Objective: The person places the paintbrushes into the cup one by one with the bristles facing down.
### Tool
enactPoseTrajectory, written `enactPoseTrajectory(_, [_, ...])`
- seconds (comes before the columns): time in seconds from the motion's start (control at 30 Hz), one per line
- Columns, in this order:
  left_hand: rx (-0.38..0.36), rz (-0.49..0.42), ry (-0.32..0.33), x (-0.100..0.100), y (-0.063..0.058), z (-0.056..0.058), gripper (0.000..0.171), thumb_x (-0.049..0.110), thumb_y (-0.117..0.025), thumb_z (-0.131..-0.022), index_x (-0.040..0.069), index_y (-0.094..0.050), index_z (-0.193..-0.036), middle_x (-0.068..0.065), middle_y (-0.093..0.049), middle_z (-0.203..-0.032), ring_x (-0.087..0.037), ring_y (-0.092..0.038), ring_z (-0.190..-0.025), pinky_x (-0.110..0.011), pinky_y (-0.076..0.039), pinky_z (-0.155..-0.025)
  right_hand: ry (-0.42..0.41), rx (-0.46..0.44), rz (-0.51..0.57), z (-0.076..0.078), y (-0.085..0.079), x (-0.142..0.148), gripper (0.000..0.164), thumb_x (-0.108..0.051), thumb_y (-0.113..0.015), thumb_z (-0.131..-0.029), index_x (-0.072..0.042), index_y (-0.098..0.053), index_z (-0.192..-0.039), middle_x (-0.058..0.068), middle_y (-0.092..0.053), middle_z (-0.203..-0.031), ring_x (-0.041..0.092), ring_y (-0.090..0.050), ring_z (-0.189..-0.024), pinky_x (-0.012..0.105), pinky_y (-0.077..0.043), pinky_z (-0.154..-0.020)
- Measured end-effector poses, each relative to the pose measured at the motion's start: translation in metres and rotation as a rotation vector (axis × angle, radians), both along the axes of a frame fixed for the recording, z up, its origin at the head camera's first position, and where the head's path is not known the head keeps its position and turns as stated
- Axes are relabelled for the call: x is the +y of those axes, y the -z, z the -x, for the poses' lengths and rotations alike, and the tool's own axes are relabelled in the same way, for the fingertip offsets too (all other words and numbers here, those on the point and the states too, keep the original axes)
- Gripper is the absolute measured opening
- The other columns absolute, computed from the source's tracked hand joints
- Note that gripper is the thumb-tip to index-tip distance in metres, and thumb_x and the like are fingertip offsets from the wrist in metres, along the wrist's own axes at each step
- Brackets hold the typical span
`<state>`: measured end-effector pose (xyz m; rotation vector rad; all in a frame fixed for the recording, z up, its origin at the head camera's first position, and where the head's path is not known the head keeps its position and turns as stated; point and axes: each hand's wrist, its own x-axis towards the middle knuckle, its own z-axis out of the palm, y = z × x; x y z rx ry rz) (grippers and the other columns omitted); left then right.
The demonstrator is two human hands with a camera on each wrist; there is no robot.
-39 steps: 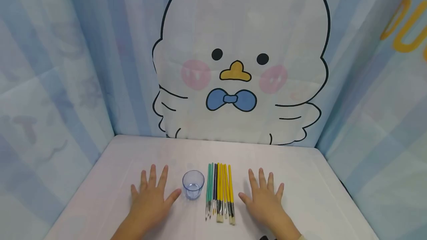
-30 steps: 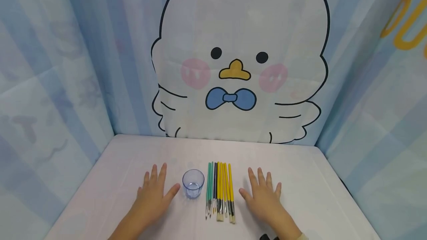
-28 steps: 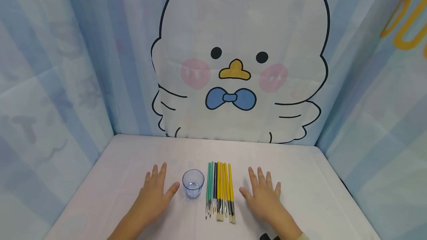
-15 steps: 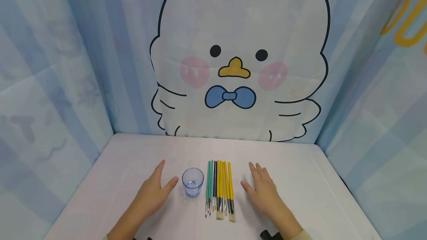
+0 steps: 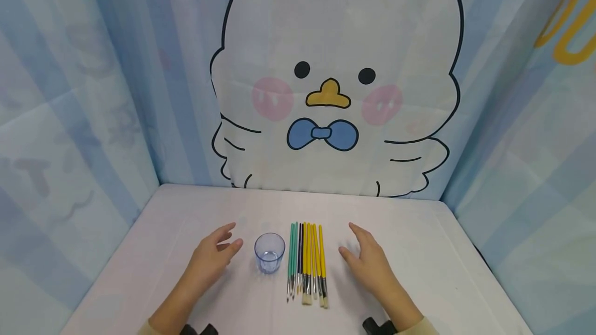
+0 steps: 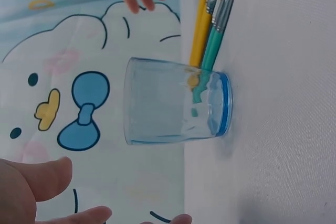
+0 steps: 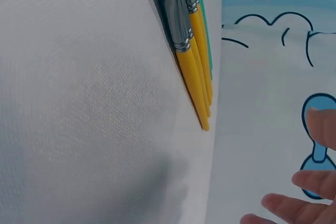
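Observation:
A clear bluish plastic cup (image 5: 269, 254) stands upright on the table. Just right of it lie several paintbrushes (image 5: 308, 262) side by side, bristles toward me, with green, dark and yellow handles. My left hand (image 5: 210, 255) is left of the cup, apart from it, its fingers loosely bent and holding nothing. On the other side, my right hand (image 5: 370, 262) hovers to the right of the brushes, also with nothing in it, thumb and fingers spread apart. In the left wrist view the cup (image 6: 176, 103) is sideways in the picture, with brushes (image 6: 210, 30) behind it.
The white table (image 5: 186, 211) is bounded at the back by a curtain (image 5: 326, 169) with a cartoon bird. Striped curtains (image 5: 70, 133) hang at the sides. Dark wrist-worn devices (image 5: 379, 326) show at the bottom edge.
Both hands have turned from flat, spread palms down to thumbs up with fingers bending, and lifted. The left hand has drawn slightly away from the cup. Cup and brushes stay in place.

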<state>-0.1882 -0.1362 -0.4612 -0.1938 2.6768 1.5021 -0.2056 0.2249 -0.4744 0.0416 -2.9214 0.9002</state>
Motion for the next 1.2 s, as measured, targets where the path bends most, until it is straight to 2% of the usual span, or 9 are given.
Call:
enactPoseTrajectory(0.1, [-0.014,-0.067,-0.012,0.0,0.001,0.001,0.064,0.036,-0.07,-0.106,0.011,-0.048,-0.16,-0.029,-0.054,-0.158,-0.048,-0.061,-0.138,-0.046,-0.068,-0.094,0.029,-0.007,0.032,0.0,-0.001,-0.002,0.072,-0.026,-0.074,-0.101,-0.008,-0.043,-0.163,0.021,-0.049,-0.165,0.044,-0.049,-0.151,0.064,-0.045,-0.123])
enactPoseTrajectory(0.23, [-0.03,-0.136,-0.039,0.001,0.003,0.003,0.06,0.029,-0.071,-0.105,0.009,-0.051,-0.158,-0.028,-0.056,-0.155,-0.046,-0.063,-0.135,-0.043,-0.068,-0.094,0.054,-0.012,0.088,0.001,-0.002,-0.003,0.067,-0.021,-0.076,-0.1,-0.009,-0.049,-0.16,0.018,-0.057,-0.159,0.041,-0.058,-0.144,0.061,-0.053,-0.116])
enactPoseTrajectory(0.43, [-0.052,-0.19,-0.073,0.003,0.004,0.004,0.054,0.023,-0.072,-0.105,0.008,-0.056,-0.154,-0.027,-0.06,-0.15,-0.04,-0.069,-0.125,-0.039,-0.07,-0.088,0.082,-0.043,0.174,0.003,-0.002,-0.004,0.062,-0.018,-0.077,-0.099,-0.009,-0.053,-0.156,0.015,-0.066,-0.148,0.037,-0.066,-0.135,0.057,-0.058,-0.112])
enactPoseTrajectory(0.6, [-0.052,-0.215,-0.078,0.003,0.005,0.004,0.052,0.017,-0.072,-0.104,0.006,-0.057,-0.153,-0.026,-0.064,-0.143,-0.034,-0.073,-0.116,-0.037,-0.07,-0.083,0.099,-0.094,0.294,0.005,0.001,-0.006,0.059,-0.015,-0.077,-0.099,-0.008,-0.055,-0.153,0.016,-0.07,-0.14,0.032,-0.072,-0.122,0.042,-0.069,-0.092])
enactPoseTrajectory(0.67, [-0.052,-0.222,-0.078,0.004,0.005,0.004,0.051,0.016,-0.072,-0.104,0.005,-0.058,-0.152,-0.025,-0.065,-0.141,-0.034,-0.073,-0.115,-0.037,-0.07,-0.083,0.109,-0.122,0.348,0.006,0.002,-0.007,0.059,-0.014,-0.077,-0.099,-0.008,-0.055,-0.153,0.017,-0.07,-0.139,0.029,-0.073,-0.116,0.036,-0.07,-0.085])
enactPoseTrajectory(0.77, [-0.053,-0.228,-0.08,0.004,0.006,0.005,0.049,0.015,-0.072,-0.104,0.004,-0.059,-0.15,-0.025,-0.066,-0.139,-0.036,-0.073,-0.115,-0.037,-0.07,-0.082,0.116,-0.144,0.386,0.007,0.004,-0.008,0.058,-0.012,-0.077,-0.098,-0.007,-0.056,-0.152,0.017,-0.071,-0.135,0.024,-0.074,-0.109,0.034,-0.07,-0.08])
enactPoseTrajectory(0.93, [-0.06,-0.244,-0.089,0.005,0.006,0.006,0.045,0.012,-0.071,-0.104,0.003,-0.061,-0.147,-0.024,-0.067,-0.136,-0.036,-0.074,-0.114,-0.036,-0.07,-0.081,0.134,-0.174,0.407,0.011,0.008,-0.009,0.055,-0.01,-0.077,-0.097,-0.004,-0.058,-0.149,0.016,-0.073,-0.127,0.021,-0.074,-0.101,0.033,-0.07,-0.075])
enactPoseTrajectory(1.2, [-0.06,-0.333,-0.072,0.008,0.008,0.007,0.042,0.008,-0.072,-0.102,0.0,-0.065,-0.143,-0.024,-0.069,-0.131,-0.036,-0.074,-0.113,-0.038,-0.071,-0.081,0.154,-0.233,0.428,0.014,0.011,-0.015,0.053,-0.009,-0.08,-0.095,-0.004,-0.061,-0.144,0.013,-0.075,-0.117,0.019,-0.072,-0.088,0.032,-0.069,-0.068])
